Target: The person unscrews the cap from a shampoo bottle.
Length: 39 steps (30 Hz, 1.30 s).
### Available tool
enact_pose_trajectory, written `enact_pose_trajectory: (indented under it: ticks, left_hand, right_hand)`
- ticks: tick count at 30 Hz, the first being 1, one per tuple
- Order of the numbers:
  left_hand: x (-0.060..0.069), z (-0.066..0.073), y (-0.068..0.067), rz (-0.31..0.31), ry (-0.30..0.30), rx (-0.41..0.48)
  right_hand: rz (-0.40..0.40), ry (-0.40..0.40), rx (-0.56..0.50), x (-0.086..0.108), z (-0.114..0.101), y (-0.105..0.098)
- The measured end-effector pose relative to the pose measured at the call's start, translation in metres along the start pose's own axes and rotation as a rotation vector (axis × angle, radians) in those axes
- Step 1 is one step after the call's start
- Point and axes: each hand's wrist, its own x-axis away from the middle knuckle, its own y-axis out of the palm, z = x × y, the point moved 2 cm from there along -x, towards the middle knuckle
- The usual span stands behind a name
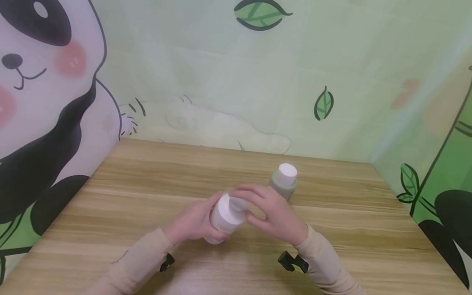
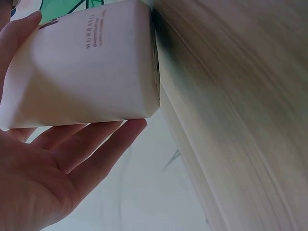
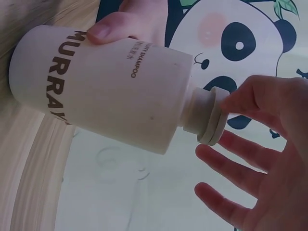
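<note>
Sleeves foremost, left fingers grip a slanted bottle — cap pointing up-right, pinched by right fingers.

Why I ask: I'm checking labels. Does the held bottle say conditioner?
No, the right wrist view shows "SHAMPOO" printed on the white bottle.

The white, MURRAY-lettered shampoo bottle tilts over the desk. Its round pale cap sits at the neck's end.
</note>
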Motion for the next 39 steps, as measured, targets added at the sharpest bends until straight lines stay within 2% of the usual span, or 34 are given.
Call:
enact_pose_trajectory:
  ticks: [8,11,16,20,23,27,33,39]
  left_hand:
    - [-0.0008,0.001,0.0011,0.013,0.014,-0.008]
    - [-0.0007,0.0012,0.0015,0.013,0.016,-0.009]
    - [0.0001,0.0015,0.0009,0.003,-0.002,0.011]
    - [0.0006,0.0012,0.0008,0.006,-0.005,0.021]
    - [0.0009,0.0008,0.0011,0.01,-0.002,0.023]
    - [0.0012,0.0007,0.0016,0.013,0.002,0.009]
    - [0.0006,0.0004,0.0024,0.016,0.019,-0.016]
    - [0.0001,0.0004,0.0022,0.016,0.023,-0.015]
  right_hand:
    - [0.044,0.101,0.061,-0.0004,0.0042,0.0036]
    - [0.05,0.119,0.05,0.0006,0.0051,0.0046]
    - [0.029,0.074,0.016,0.0005,0.0036,0.0039]
    - [-0.018,0.018,-0.002,0.0008,0.0016,0.003]
    - [-0.044,0.007,0.0,0.0011,0.0008,0.0033]
    - [-0.043,0.05,0.023,0.0006,0.0011,0.0044]
    - [0.024,0.145,0.069,0.0003,0.0035,0.0052]
    - [0.023,0.156,0.046,-0.0003,0.003,0.0051]
